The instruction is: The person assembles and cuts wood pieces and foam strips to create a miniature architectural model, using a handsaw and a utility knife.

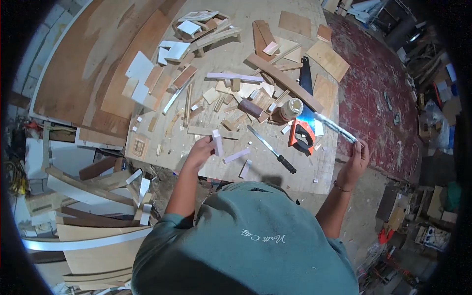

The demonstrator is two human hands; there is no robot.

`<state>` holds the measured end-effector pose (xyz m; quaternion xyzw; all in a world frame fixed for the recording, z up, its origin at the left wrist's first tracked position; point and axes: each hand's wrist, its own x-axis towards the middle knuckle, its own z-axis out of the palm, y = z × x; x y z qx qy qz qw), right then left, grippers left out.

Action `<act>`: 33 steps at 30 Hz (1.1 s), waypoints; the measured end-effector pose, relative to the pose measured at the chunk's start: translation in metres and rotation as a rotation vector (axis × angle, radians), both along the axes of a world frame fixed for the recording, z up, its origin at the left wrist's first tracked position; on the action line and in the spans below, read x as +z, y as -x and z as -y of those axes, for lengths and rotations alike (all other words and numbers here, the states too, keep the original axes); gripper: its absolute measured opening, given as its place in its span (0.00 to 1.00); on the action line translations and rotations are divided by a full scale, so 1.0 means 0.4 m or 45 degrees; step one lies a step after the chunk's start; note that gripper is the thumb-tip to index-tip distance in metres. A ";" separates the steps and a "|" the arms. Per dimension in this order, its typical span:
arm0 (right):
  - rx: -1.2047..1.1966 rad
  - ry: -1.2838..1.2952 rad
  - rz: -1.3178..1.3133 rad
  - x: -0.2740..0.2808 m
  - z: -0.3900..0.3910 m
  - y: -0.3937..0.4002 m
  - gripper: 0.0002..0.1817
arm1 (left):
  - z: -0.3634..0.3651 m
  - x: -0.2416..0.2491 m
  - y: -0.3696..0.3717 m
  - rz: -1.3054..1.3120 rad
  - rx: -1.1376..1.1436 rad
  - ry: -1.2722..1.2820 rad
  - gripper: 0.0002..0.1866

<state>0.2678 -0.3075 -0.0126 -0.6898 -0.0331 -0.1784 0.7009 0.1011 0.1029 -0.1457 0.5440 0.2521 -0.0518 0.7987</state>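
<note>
My left hand [200, 152], at the table's front edge, is closed round a small pale pinkish wood block [217, 142] held upright. Two similar pale wood strips lie just right of it, a longer one [236, 156] and a shorter one [245, 168]. Over the table's right edge, my right hand [355, 164] pinches the end of a long thin whitish stick [336, 128]. The stick's far end points back toward an open jar [294, 108] with pale stuff around its rim. Whether the stick has a brush tip cannot be made out.
An orange-handled saw [301, 135] and a thin black-handled saw blade [269, 149] lie on the worktable [314, 169]. Wood offcuts and a long brown board [285, 82] are scattered behind. Large plywood sheets [88, 59] lean left; curved wooden pieces [93, 196] stand below them.
</note>
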 end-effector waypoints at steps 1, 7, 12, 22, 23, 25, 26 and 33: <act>0.086 -0.070 -0.042 0.018 -0.012 0.020 0.10 | 0.026 0.061 -0.008 -0.001 -0.020 -0.002 0.22; 0.391 -0.269 -0.022 0.092 -0.086 0.101 0.09 | 0.140 0.317 -0.074 0.434 -0.522 0.307 0.32; 0.430 -0.375 -0.013 0.127 -0.109 0.144 0.09 | 0.196 0.401 -0.115 0.497 -0.578 0.395 0.34; 0.379 -0.352 -0.020 0.132 -0.074 0.165 0.10 | 0.232 0.475 -0.129 0.437 -0.731 0.340 0.33; 0.376 -0.354 -0.012 0.131 -0.078 0.166 0.10 | 0.231 0.476 -0.127 0.426 -0.739 0.341 0.33; 0.382 -0.355 -0.003 0.132 -0.090 0.166 0.10 | 0.235 0.474 -0.127 0.432 -0.734 0.364 0.33; 0.389 -0.355 -0.003 0.133 -0.099 0.166 0.10 | 0.237 0.474 -0.126 0.436 -0.735 0.387 0.34; 0.468 -0.336 -0.008 0.130 -0.127 0.156 0.11 | 0.238 0.474 -0.113 0.427 -0.709 0.479 0.34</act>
